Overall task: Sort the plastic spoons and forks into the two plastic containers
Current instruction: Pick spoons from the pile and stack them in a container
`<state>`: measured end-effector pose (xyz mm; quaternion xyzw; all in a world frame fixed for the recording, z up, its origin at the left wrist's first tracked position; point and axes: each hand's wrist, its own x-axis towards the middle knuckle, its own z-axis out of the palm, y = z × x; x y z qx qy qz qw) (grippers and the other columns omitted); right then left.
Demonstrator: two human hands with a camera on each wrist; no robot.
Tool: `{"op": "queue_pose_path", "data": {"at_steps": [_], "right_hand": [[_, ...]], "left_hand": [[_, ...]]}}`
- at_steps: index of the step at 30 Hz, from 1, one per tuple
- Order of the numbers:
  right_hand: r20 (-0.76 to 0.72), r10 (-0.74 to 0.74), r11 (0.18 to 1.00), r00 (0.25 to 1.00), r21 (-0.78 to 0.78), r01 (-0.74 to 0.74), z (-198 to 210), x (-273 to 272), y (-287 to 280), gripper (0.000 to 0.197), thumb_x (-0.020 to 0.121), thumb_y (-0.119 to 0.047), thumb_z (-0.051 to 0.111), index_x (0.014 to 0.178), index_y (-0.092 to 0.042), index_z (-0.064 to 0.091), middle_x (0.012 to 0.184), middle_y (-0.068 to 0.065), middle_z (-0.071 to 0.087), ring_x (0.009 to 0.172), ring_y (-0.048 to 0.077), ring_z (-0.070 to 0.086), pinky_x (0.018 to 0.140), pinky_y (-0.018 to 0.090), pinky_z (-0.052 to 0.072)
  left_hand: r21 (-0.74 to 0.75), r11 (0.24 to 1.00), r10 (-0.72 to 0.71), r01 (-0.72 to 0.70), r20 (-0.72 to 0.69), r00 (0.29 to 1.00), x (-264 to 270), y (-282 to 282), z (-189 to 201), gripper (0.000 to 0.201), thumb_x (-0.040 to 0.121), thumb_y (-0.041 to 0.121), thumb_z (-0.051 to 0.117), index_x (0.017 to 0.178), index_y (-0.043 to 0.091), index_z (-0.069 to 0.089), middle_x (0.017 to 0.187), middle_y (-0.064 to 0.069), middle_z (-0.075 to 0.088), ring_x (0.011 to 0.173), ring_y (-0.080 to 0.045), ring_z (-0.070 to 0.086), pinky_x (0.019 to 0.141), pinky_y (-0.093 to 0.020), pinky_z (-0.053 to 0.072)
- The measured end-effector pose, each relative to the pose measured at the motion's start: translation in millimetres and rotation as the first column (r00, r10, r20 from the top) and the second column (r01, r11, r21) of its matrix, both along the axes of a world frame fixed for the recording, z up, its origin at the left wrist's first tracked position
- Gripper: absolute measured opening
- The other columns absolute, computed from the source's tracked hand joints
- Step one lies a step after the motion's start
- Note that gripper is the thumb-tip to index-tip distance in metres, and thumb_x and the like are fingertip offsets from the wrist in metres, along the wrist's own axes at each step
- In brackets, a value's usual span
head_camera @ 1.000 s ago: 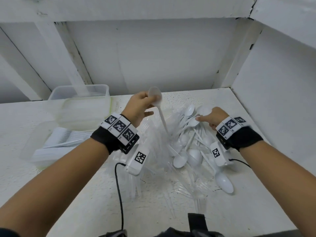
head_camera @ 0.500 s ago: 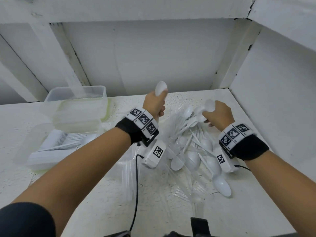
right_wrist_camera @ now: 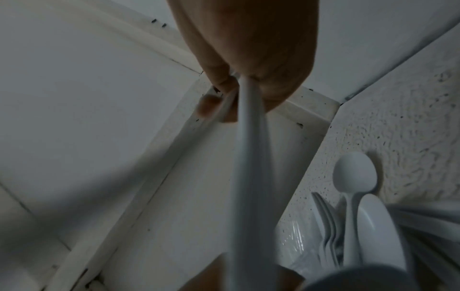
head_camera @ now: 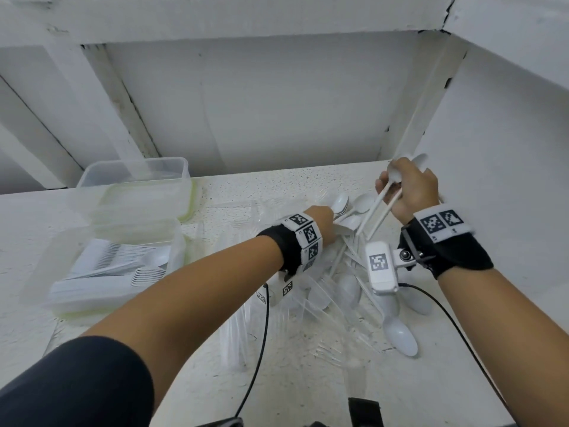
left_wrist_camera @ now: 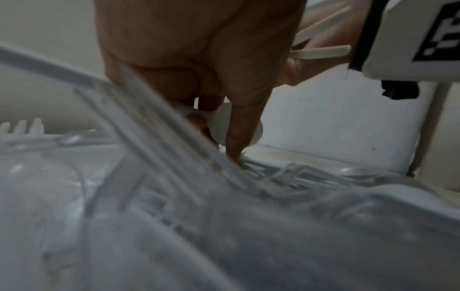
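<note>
Your right hand (head_camera: pixel 411 188) grips two white spoons (head_camera: pixel 381 203), raised above the cutlery pile (head_camera: pixel 345 272). Your left hand (head_camera: pixel 323 221) reaches into that pile, fingers pinching one spoon bowl (left_wrist_camera: pixel 220 126). Two clear containers (head_camera: pixel 135 192) sit left, the nearer holding stacked cutlery.

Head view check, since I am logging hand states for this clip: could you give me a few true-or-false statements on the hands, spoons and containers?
1. The right hand holds white spoons raised above the pile. True.
2. The left hand hangs idle over the near container. False: it reaches into the pile, fingers among the cutlery.
3. The near container holds stacked white cutlery. True.
4. The far container lies to the right of the pile. False: it stands left of it, at the back.
5. A white spoon lies on the table near the right forearm. True.
</note>
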<state>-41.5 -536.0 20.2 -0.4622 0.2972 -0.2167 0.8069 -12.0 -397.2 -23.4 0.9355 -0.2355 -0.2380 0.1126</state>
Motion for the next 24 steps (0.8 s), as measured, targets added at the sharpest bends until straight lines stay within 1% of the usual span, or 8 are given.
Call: {"op": "queue_pose_path", "data": {"at_steps": [3,5,7,10,13,17,21,24], "right_hand": [[-0.078,0.075,0.997,0.994,-0.005,-0.075,-7.9,5.1,-2.2,0.017,0.087,-0.003,0.052,0.077,-0.01,0.04,0.066,0.005,0.04,0.035,0.006,0.038,0.037,0.014,0.03],[-0.128,0.143,0.989,0.982,-0.017,-0.146,-11.8,7.0,-3.3,0.021,0.088,-0.006,0.057,0.073,-0.01,0.044,0.066,0.005,0.043,0.035,0.005,0.036,0.036,0.016,0.027],[-0.185,0.187,0.978,0.965,-0.053,-0.2,-14.5,7.7,-3.2,0.022,0.088,-0.006,0.061,0.07,-0.008,0.047,0.065,0.005,0.046,0.035,0.004,0.037,0.037,0.016,0.028],[-0.264,0.165,0.974,0.95,-0.106,-0.199,-19.9,11.7,-4.3,0.023,0.086,-0.002,0.058,0.067,-0.007,0.046,0.061,0.004,0.04,0.031,0.004,0.034,0.036,0.014,0.026],[-0.376,0.104,0.968,0.921,-0.174,-0.18,-20.2,18.4,-1.9,0.01,0.084,-0.01,0.053,0.082,-0.009,0.044,0.061,0.003,0.035,0.029,0.007,0.028,0.037,0.011,0.025],[-0.549,0.139,0.914,0.824,-0.249,-0.321,-20.5,31.9,6.0,0.018,0.086,-0.011,0.039,0.104,-0.009,0.041,0.068,0.004,0.035,0.047,0.011,0.027,0.04,0.013,0.024],[-0.725,0.131,0.704,0.676,-0.412,-0.578,-32.6,40.2,12.5,0.037,0.088,-0.011,0.041,0.121,0.004,0.049,0.076,0.008,0.045,0.06,0.019,0.042,0.055,0.026,0.032],[-0.794,0.05,0.49,0.606,-0.509,-0.708,-41.1,41.1,15.5,0.045,0.093,-0.025,0.05,0.126,0.006,0.047,0.108,0.019,0.058,0.093,0.032,0.057,0.07,0.029,0.037]], "left_hand": [[0.05,0.994,-0.1,0.098,0.048,0.994,-4.2,-0.2,-0.3,0.036,0.09,0.015,0.055,0.061,0.012,0.035,0.063,0.0,0.038,0.052,-0.009,0.036,0.044,-0.016,0.029],[0.051,0.992,-0.119,0.117,0.042,0.992,-5.1,0.4,-0.6,0.031,0.089,0.014,0.056,0.063,0.01,0.04,0.064,0.0,0.04,0.055,-0.012,0.04,0.045,-0.017,0.03],[-0.024,0.997,-0.076,0.076,0.003,0.997,-3.3,2.9,1.2,0.013,0.087,0.016,0.058,0.08,0.006,0.055,0.071,-0.002,0.048,0.067,-0.017,0.048,0.047,-0.017,0.03],[-0.222,0.974,0.035,-0.05,-0.072,0.997,1.4,12.2,6.8,0.021,0.087,0.018,0.06,0.102,0.004,0.063,0.08,-0.004,0.054,0.074,-0.017,0.05,0.05,-0.017,0.032],[-0.361,0.921,0.122,-0.15,-0.098,0.988,4.7,22.0,13.6,0.013,0.089,0.021,0.055,0.091,0.009,0.059,0.074,-0.002,0.053,0.066,-0.016,0.049,0.052,-0.019,0.031],[-0.526,0.809,0.221,-0.264,-0.144,0.965,6.9,30.0,18.7,0.015,0.092,0.022,0.049,0.087,0.01,0.054,0.082,-0.002,0.056,0.071,-0.015,0.05,0.055,-0.018,0.032],[-0.651,0.648,0.304,-0.395,-0.255,0.918,11.3,34.3,25.8,0.018,0.09,0.015,0.049,0.072,0.014,0.05,0.068,0.0,0.053,0.061,-0.013,0.046,0.053,-0.022,0.032],[-0.663,0.589,0.33,-0.462,-0.325,0.886,15.2,36.2,31.5,0.019,0.088,0.015,0.052,0.069,0.015,0.049,0.064,0.001,0.051,0.057,-0.011,0.043,0.052,-0.023,0.031]]}}
